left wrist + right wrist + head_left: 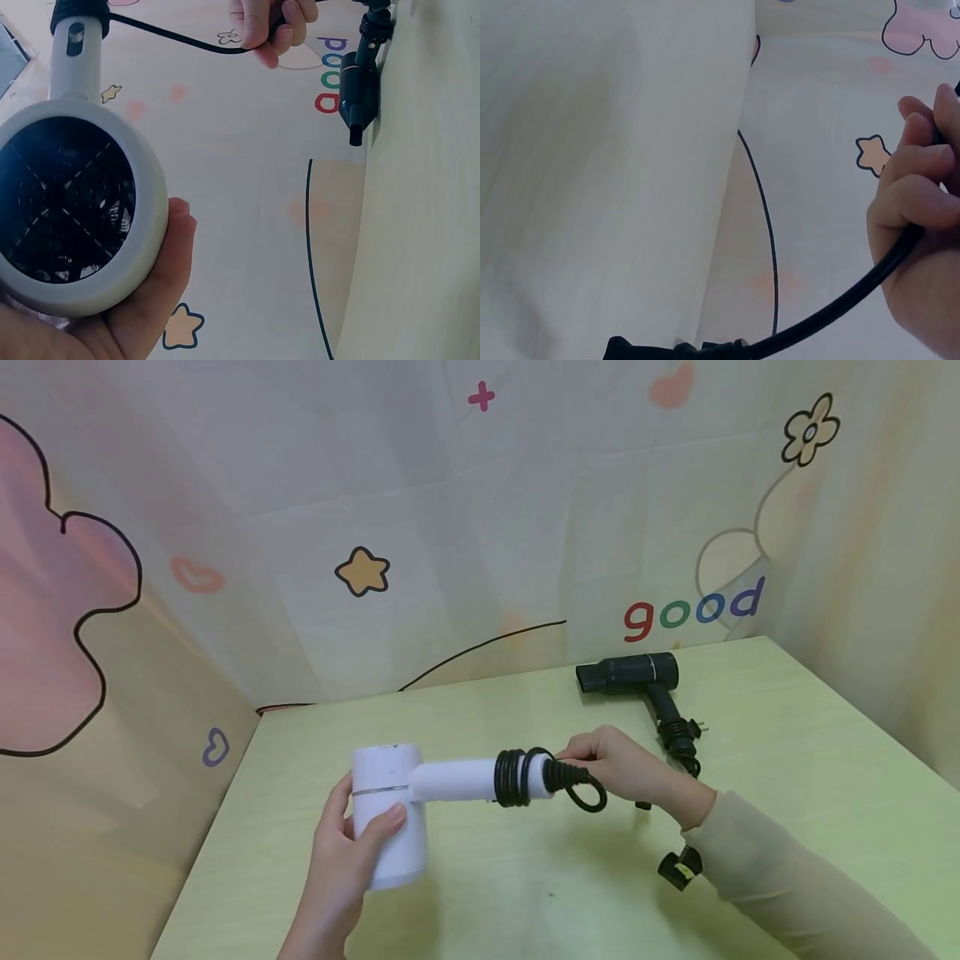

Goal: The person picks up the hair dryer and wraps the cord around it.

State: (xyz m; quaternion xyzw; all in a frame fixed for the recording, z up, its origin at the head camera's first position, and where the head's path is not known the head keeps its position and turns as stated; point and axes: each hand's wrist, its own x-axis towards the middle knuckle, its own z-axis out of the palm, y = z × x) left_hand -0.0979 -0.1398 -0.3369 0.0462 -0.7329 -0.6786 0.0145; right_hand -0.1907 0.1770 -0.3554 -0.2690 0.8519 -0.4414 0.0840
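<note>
My left hand [337, 852] grips the barrel of a white hair dryer [453, 781], thumb across the front, above the table. The dryer's handle points right, with black cord [513, 778] coiled around its end. In the left wrist view, its dark round grille [67, 202] faces the camera. Just beyond the handle's end, my right hand [618, 768] holds the loose length of cord; the right wrist view shows curled fingers around that cord [840, 304]. A black plug [678, 868] hangs below the right wrist.
A black hair dryer [626, 675] lies at the table's back right, its cord wrapped around the handle and partly hidden by my right arm. The pale table [292, 810] meets a printed curtain [465, 527] along its back edge.
</note>
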